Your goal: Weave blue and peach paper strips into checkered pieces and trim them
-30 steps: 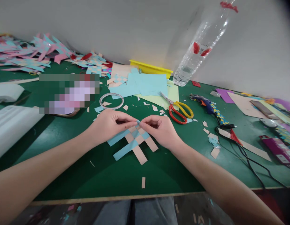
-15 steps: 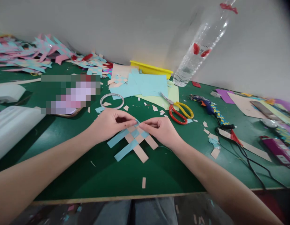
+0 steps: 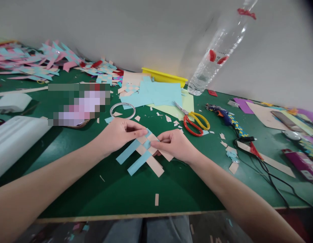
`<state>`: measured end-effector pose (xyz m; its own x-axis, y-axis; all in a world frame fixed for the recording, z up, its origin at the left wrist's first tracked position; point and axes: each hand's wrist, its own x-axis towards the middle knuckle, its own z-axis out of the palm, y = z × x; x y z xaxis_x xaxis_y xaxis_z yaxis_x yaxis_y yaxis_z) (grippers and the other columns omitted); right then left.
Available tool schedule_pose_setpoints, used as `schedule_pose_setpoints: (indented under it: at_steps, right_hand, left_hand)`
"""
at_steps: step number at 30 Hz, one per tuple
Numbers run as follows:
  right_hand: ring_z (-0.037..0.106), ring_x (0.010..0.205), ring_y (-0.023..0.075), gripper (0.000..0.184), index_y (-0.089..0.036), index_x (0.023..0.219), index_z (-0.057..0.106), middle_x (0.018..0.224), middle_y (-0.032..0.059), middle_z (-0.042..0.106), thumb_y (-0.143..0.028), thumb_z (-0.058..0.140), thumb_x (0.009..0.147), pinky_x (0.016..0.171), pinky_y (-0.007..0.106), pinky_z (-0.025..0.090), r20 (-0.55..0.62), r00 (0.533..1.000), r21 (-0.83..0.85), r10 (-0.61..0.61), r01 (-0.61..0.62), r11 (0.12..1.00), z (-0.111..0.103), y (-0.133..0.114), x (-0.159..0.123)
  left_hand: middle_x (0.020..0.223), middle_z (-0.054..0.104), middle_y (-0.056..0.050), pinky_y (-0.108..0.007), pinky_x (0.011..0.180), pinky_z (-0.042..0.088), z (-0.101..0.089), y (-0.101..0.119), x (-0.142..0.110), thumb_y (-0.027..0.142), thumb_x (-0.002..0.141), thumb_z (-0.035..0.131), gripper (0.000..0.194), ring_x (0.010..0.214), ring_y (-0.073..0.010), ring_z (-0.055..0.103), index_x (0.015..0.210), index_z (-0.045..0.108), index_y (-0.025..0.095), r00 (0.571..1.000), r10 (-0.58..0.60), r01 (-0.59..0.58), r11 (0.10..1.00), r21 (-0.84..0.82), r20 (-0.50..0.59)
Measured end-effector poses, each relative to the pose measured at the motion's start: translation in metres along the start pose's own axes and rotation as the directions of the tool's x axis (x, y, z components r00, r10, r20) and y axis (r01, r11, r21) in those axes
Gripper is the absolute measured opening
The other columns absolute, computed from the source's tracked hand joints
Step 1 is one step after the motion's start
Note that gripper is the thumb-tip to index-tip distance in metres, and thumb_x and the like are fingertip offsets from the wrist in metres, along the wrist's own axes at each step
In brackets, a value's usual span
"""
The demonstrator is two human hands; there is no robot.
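Observation:
A woven paper piece (image 3: 147, 144) of blue and pale pink strips is held between both hands, just above the green table (image 3: 126, 199). My left hand (image 3: 121, 133) pinches its upper left corner between thumb and fingers. On the opposite side, my right hand (image 3: 175, 143) grips the weave with the thumb on top and fingertips showing underneath. Blue strip ends point down to the left, and pale pink ends point down to the right. Part of the right edge is hidden by my right hand.
Scissors (image 3: 195, 121), a tape ring (image 3: 111, 111) and paper scraps lie beyond my hands. Blue paper sheets (image 3: 166, 92) and a tilted-looking clear bottle (image 3: 209, 67) are at the back. A phone (image 3: 83, 108) lies left; black cords (image 3: 269, 179) run along the right.
My right hand has shifted from the top corner down and right along the weave, its thumb now on the middle. My left hand keeps its pinch at the top corner.

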<state>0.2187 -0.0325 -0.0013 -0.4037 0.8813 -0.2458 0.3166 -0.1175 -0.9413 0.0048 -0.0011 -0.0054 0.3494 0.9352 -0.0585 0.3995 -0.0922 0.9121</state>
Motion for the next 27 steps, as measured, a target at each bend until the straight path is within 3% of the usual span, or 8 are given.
schedule_pose_setpoints:
  at_steps: [3, 8, 16, 20, 23, 27]
  right_hand:
    - [0.069, 0.062, 0.014, 0.026, -0.019, 0.07, 0.069, 0.063, 0.0017, 0.071, -0.045, 0.071, 0.073, 0.054, 0.021, 0.051, 0.0, 1.0, -0.002, -0.002, 0.002, 1.0, 0.0, 0.0, 0.001]
    - [0.072, 0.072, 0.0176, 0.026, -0.02, 0.078, 0.074, 0.075, 0.0037, 0.074, -0.045, 0.072, 0.071, 0.069, 0.029, 0.059, 0.018, 0.999, 0.097, 0.032, -0.034, 0.995, -0.001, 0.0, 0.002]
    - [0.073, 0.077, 0.0185, 0.028, -0.019, 0.085, 0.073, 0.083, 0.0064, 0.076, -0.044, 0.07, 0.074, 0.077, 0.033, 0.059, -0.011, 1.0, 0.089, 0.014, -0.013, 0.996, -0.013, 0.0, 0.003]
    - [0.073, 0.078, 0.0181, 0.024, -0.02, 0.086, 0.073, 0.083, 0.0058, 0.076, -0.042, 0.069, 0.077, 0.079, 0.032, 0.059, -0.038, 0.999, 0.071, -0.019, 0.022, 0.997, -0.018, 0.001, 0.004]
    - [0.073, 0.077, 0.0176, 0.022, -0.02, 0.086, 0.073, 0.082, 0.006, 0.076, -0.04, 0.068, 0.078, 0.077, 0.031, 0.059, -0.065, 0.997, 0.057, -0.036, 0.039, 0.998, -0.019, 0.002, 0.005]
    - [0.072, 0.072, 0.0162, 0.028, -0.018, 0.085, 0.071, 0.083, 0.0071, 0.075, -0.045, 0.063, 0.082, 0.072, 0.03, 0.058, -0.062, 0.998, 0.059, -0.027, 0.03, 0.998, -0.023, 0.003, 0.008]
  left_hand:
    - [0.081, 0.075, 0.002, -0.021, 0.069, 0.053, 0.001, -0.001, 0.001, 0.042, 0.075, 0.072, 0.02, 0.074, -0.0143, 0.067, 0.087, 0.076, 0.026, 1.0, 0.008, -0.008, 1.0, -0.013, -0.003]
    - [0.082, 0.075, 0.002, -0.02, 0.066, 0.051, -0.001, -0.001, 0.002, 0.042, 0.075, 0.072, 0.019, 0.074, -0.0135, 0.066, 0.084, 0.075, 0.025, 0.999, 0.004, -0.004, 1.0, -0.017, -0.033]
    - [0.082, 0.075, 0.0, -0.019, 0.062, 0.051, -0.006, -0.003, 0.003, 0.045, 0.073, 0.074, 0.026, 0.072, -0.0139, 0.067, 0.089, 0.074, 0.025, 0.994, -0.059, 0.05, 0.995, -0.087, -0.097]
    - [0.088, 0.075, -0.001, -0.024, 0.065, 0.055, -0.006, -0.005, 0.004, 0.046, 0.073, 0.073, 0.036, 0.074, -0.0166, 0.069, 0.103, 0.071, 0.027, 0.991, -0.137, 0.136, 0.964, -0.228, 0.011]
    - [0.088, 0.075, -0.002, -0.026, 0.071, 0.055, -0.006, -0.005, 0.004, 0.041, 0.073, 0.075, 0.03, 0.078, -0.0184, 0.069, 0.098, 0.074, 0.025, 0.99, -0.104, 0.12, 0.976, -0.185, 0.09]
    - [0.09, 0.076, -0.003, -0.031, 0.079, 0.055, -0.008, -0.006, 0.004, 0.043, 0.074, 0.072, 0.027, 0.083, -0.0213, 0.069, 0.093, 0.075, 0.024, 0.994, -0.077, 0.083, 0.992, -0.09, 0.072]
